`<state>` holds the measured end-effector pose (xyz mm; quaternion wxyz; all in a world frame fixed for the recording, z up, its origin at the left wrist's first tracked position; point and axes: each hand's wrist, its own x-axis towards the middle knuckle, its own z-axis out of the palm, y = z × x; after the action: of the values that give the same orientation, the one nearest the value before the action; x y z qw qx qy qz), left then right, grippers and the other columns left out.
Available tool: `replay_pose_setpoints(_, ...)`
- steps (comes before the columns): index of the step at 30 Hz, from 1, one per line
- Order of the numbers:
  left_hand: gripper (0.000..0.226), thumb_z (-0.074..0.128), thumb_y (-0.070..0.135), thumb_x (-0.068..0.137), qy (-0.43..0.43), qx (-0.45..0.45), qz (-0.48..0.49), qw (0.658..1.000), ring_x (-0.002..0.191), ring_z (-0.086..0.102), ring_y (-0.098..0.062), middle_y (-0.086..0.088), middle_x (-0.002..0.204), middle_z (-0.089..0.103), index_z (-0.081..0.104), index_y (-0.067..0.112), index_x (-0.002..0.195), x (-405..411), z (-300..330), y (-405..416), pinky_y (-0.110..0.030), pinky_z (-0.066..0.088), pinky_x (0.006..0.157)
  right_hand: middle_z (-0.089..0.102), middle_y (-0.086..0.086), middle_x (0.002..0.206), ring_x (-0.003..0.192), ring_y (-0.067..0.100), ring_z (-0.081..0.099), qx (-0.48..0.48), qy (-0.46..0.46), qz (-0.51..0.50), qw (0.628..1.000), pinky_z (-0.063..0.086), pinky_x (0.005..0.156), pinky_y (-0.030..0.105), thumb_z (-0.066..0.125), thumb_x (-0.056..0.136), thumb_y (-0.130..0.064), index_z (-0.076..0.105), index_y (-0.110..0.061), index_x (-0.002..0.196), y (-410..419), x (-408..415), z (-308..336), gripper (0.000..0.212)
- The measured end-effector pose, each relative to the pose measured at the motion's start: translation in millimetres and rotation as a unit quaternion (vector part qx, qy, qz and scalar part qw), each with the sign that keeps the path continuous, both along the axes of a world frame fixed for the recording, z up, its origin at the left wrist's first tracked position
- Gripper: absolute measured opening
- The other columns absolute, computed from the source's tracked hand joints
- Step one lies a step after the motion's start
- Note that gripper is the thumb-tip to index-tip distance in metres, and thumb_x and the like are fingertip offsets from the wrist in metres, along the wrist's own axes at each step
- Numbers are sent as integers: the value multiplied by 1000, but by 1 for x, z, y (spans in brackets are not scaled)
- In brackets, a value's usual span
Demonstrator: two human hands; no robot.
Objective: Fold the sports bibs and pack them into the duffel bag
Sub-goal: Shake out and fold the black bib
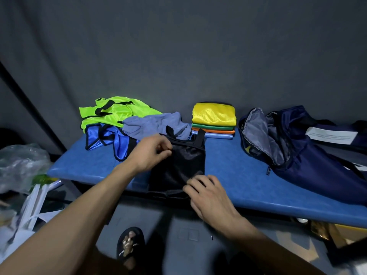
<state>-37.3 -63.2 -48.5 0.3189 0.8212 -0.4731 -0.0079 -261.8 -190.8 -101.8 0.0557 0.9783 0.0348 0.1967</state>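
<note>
A black mesh bib (178, 165) lies folded lengthwise on the blue padded bench (238, 175), its lower end hanging over the front edge. My left hand (151, 153) pinches its upper left edge. My right hand (206, 193) rests on its lower right corner with fingers curled over the fabric. Behind lie loose bibs: neon green (117, 112), blue (105, 137), grey-blue (155, 126). A folded stack (213, 120), yellow on top, stands at the back. The navy duffel bag (297, 147) lies unzipped on the right.
A white paper label (331, 135) lies on the bag's far side. Plastic bags (21, 165) and white packaging crowd the floor at left. Boxes (337, 233) sit under the bench at right. My sandalled foot (130, 243) is on the floor below.
</note>
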Motion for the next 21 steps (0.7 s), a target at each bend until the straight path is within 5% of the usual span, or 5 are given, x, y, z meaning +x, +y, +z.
replay_pose_setpoints(3, 26, 72, 48, 90, 170, 161, -144, 961, 97, 66, -1, 16, 103, 71, 71, 30, 108, -24, 18, 17, -28, 51, 93, 65, -5, 88, 84, 21, 61, 143, -61, -3, 988, 46, 78, 38, 53, 86, -23, 66, -22, 102, -6, 9, 7, 21)
replay_pose_setpoints(7, 70, 84, 57, 72, 187, 216, -169, 943, 115, 60, 3, 23, 122, 64, 54, 39, 132, -47, 32, 33, -25, 47, 102, 62, -11, 69, 61, 8, 55, 373, -105, -44, 921, 43, 61, 32, 59, 89, -23, 68, -27, 103, -15, 23, 40, 16)
replay_pose_setpoints(13, 60, 63, 36, 67, -77, 22, -19, 997, 98, 69, -20, 11, 102, 71, 49, 37, 126, -76, 42, 24, -36, 54, 79, 70, -5, 81, 74, 19, 64, 500, -207, -29, 840, 53, 72, 37, 63, 91, -21, 69, -26, 103, -31, 32, 95, 15)
replay_pose_setpoints(17, 27, 60, 12, 80, 44, -236, -6, 971, 81, 62, 5, 20, 84, 67, 65, 26, 102, -87, 79, 19, -18, 48, 75, 67, 6, 85, 70, 23, 54, 519, -281, 13, 807, 44, 66, 34, 63, 94, -16, 67, -22, 107, -45, 26, 145, 15)
replay_pose_setpoints(21, 19, 57, 14, 97, 225, -328, -33, 917, 80, 50, -12, -2, 85, 60, 66, -2, 96, -84, 108, -20, -31, 38, 69, 66, -1, 78, 69, 9, 57, 587, -294, 19, 754, 45, 65, 27, 64, 97, -15, 64, -17, 112, -70, 27, 160, 15)
